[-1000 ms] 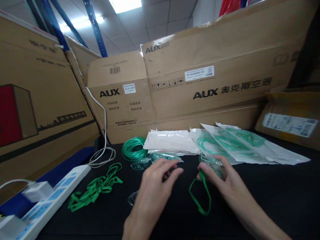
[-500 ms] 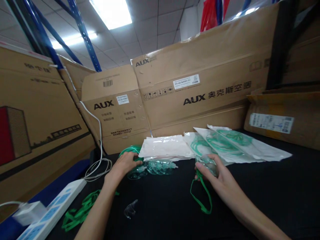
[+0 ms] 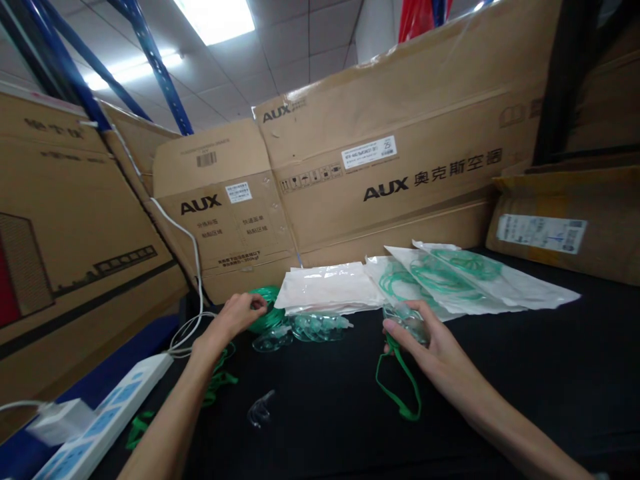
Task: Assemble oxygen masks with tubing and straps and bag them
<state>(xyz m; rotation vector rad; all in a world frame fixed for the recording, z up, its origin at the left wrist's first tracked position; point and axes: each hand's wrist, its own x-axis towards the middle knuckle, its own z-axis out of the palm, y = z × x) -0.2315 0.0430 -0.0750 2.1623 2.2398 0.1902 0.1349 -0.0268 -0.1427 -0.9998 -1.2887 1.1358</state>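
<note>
In my right hand [image 3: 427,333] is a clear oxygen mask [image 3: 407,321], gripped between thumb and fingers. Its green elastic strap [image 3: 400,393] hangs in a loop below. My left hand [image 3: 243,311] has its fingertips pinched together at the left edge of a coil of green tubing [image 3: 269,313]; whatever lies between them is too small to make out. Several clear masks [image 3: 320,327] lie in front of the coil and a stack of white pouches [image 3: 327,287]. To the right, pouches with coiled green tubing [image 3: 445,280] overlap like a fan.
Green straps [image 3: 217,387] lie on the black table partly behind my left forearm. Small clear plastic pieces [image 3: 261,408] rest near the middle front. A white power strip [image 3: 105,413] with a cable runs along the left. Cardboard walls [image 3: 325,200] close off the back.
My left hand has drawn back leftward from over the green tubing coil, its fingers now pinched. My right hand still holds the mask. The view has shifted slightly.
</note>
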